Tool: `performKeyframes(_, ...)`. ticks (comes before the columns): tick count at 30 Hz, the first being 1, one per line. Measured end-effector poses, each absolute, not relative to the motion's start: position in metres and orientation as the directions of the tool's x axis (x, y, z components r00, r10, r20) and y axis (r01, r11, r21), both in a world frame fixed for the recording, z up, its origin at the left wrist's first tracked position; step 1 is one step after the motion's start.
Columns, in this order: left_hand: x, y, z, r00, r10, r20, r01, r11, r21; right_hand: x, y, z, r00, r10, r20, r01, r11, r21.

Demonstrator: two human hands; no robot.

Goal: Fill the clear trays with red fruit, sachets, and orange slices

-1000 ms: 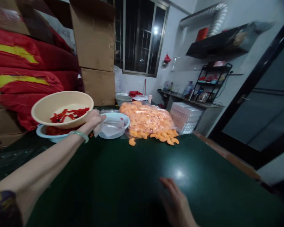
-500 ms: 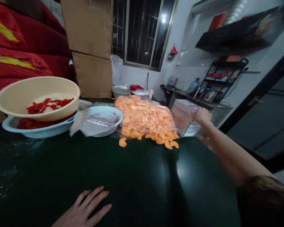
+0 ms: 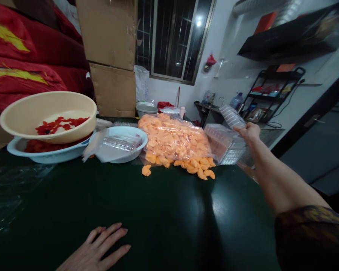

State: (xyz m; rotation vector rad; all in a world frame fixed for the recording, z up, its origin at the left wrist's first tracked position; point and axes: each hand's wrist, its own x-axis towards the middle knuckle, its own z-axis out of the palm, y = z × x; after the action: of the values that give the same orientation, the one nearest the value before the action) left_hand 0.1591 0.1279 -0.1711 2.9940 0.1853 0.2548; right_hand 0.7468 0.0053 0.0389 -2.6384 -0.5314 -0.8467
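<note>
My right hand (image 3: 250, 132) reaches out to the far right and grips a clear plastic tray (image 3: 232, 116), lifted and tilted. Just below it stands a stack of clear plastic trays (image 3: 224, 145). Left of that stack lies a clear bag (image 3: 173, 133) full of orange crescent-shaped pieces. Some orange pieces (image 3: 196, 165) have spilled out at the bag's front edge, and a single piece (image 3: 146, 170) rests a little apart. Near the front, my left hand (image 3: 94, 248) lies flat on the dark green table (image 3: 164, 210) with fingers spread, holding nothing.
At left, a cream basin (image 3: 14, 120) with red pieces sits on a light blue basin (image 3: 45, 156). A white-blue basin (image 3: 121, 158) carries clear packaging. Flat clear plastic (image 3: 8, 195) lies at the left edge. Cardboard boxes (image 3: 113, 90) and red sacks (image 3: 45, 81) stand behind.
My right hand has raised a clear tray up off the stack, tipping it. My left hand stays nearly still on the table. The view has shifted slightly.
</note>
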Motion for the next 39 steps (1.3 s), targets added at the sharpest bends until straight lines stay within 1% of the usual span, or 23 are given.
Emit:
performKeyframes(5,0.154,0.129,-0.145,0.998,0.06,0.031,0.052,-0.978,0.202,0.714,0.001,0.046,0.76,0.071,0.647,0.399,-0.836,-0.377)
performKeyframes(8,0.153,0.128,-0.129,0.994,0.102,-0.046,0.111,-0.946,0.306,0.663,-0.011,0.043,0.69,0.042,0.723,0.545,-0.687,-0.48)
performKeyframes(11,0.158,0.127,-0.123,0.989,0.143,-0.045,0.147,-0.879,0.453,0.579,-0.024,0.022,0.652,0.135,0.746,0.706,-0.466,-0.533)
performKeyframes(12,0.161,0.125,-0.122,0.985,0.17,-0.019,0.156,-0.844,0.513,0.545,-0.028,0.012,0.644,0.204,0.737,0.745,-0.386,-0.544)
performKeyframes(13,0.165,0.122,-0.12,0.977,0.211,0.019,0.16,-0.793,0.588,0.51,-0.03,0.0,0.636,0.291,0.714,0.771,-0.205,-0.603)
performKeyframes(14,0.169,0.117,-0.118,0.959,0.275,0.061,0.161,-0.713,0.682,0.475,-0.032,-0.014,0.618,0.375,0.691,0.768,-0.103,-0.632)
performKeyframes(16,0.181,0.101,-0.107,0.848,0.518,0.116,0.112,-0.387,0.915,0.407,-0.033,-0.04,0.486,0.485,0.726,0.848,-0.064,-0.526)
performKeyframes(17,0.187,0.092,-0.099,0.77,0.623,0.135,-0.018,-0.19,0.982,0.375,-0.034,-0.052,0.393,0.498,0.773,0.905,-0.062,-0.421)
performKeyframes(18,0.193,0.083,-0.091,0.69,0.712,0.128,-0.175,-0.007,0.984,0.346,-0.034,-0.062,0.286,0.535,0.795,0.952,-0.064,-0.3)
performKeyframes(19,0.196,0.076,-0.082,0.611,0.79,0.058,-0.294,0.158,0.943,0.32,-0.036,-0.069,0.194,0.568,0.8,0.979,-0.067,-0.19)
performKeyframes(21,0.194,0.067,-0.069,0.452,0.866,-0.214,-0.43,0.422,0.798,0.278,-0.042,-0.075,0.047,0.65,0.759,0.999,-0.022,-0.044)
performKeyframes(23,0.177,0.067,-0.064,0.379,0.851,-0.364,-0.493,0.519,0.698,0.254,-0.052,-0.069,-0.057,0.691,0.721,0.99,0.134,-0.05)
performKeyframes(25,0.149,0.069,-0.066,0.399,0.843,-0.361,-0.529,0.533,0.661,0.247,-0.064,-0.057,-0.049,0.625,0.779,0.962,0.239,-0.131)
performKeyframes(26,0.135,0.07,-0.069,0.424,0.842,-0.333,-0.543,0.531,0.65,0.249,-0.069,-0.05,0.042,0.576,0.816,0.951,0.226,-0.209)
performKeyframes(27,0.12,0.07,-0.071,0.453,0.836,-0.31,-0.555,0.536,0.636,0.252,-0.072,-0.043,0.177,0.55,0.816,0.926,0.189,-0.327)
performKeyframes(28,0.108,0.069,-0.073,0.481,0.828,-0.288,-0.561,0.542,0.626,0.256,-0.074,-0.038,0.319,0.58,0.749,0.865,0.145,-0.48)
performKeyframes(29,0.098,0.066,-0.074,0.506,0.82,-0.267,-0.561,0.548,0.621,0.259,-0.074,-0.034,0.431,0.669,0.605,0.755,0.101,-0.648)
performKeyframes(30,0.09,0.063,-0.075,0.526,0.812,-0.251,-0.555,0.552,0.623,0.259,-0.073,-0.032,0.468,0.791,0.394,0.593,0.049,-0.803)
performKeyframes(31,0.085,0.059,-0.075,0.547,0.806,-0.227,-0.547,0.549,0.632,0.258,-0.07,-0.031,0.404,0.898,0.175,0.414,-0.009,-0.91)
performKeyframes(32,0.081,0.054,-0.075,0.556,0.808,-0.195,-0.545,0.531,0.649,0.254,-0.067,-0.031,0.277,0.961,0.008,0.26,-0.067,-0.963)
performKeyframes(34,0.075,0.046,-0.077,0.507,0.848,-0.151,-0.55,0.454,0.701,0.239,-0.057,-0.032,0.063,0.989,-0.13,0.089,-0.136,-0.987)
performKeyframes(37,0.068,0.037,-0.082,0.434,0.887,-0.156,-0.515,0.387,0.765,0.211,-0.042,-0.033,0.001,0.996,-0.084,0.13,-0.083,-0.988)
performKeyframes(39,0.061,0.036,-0.083,0.464,0.859,-0.217,-0.493,0.453,0.743,0.194,-0.032,-0.033,0.004,0.999,-0.041,0.179,-0.041,-0.983)
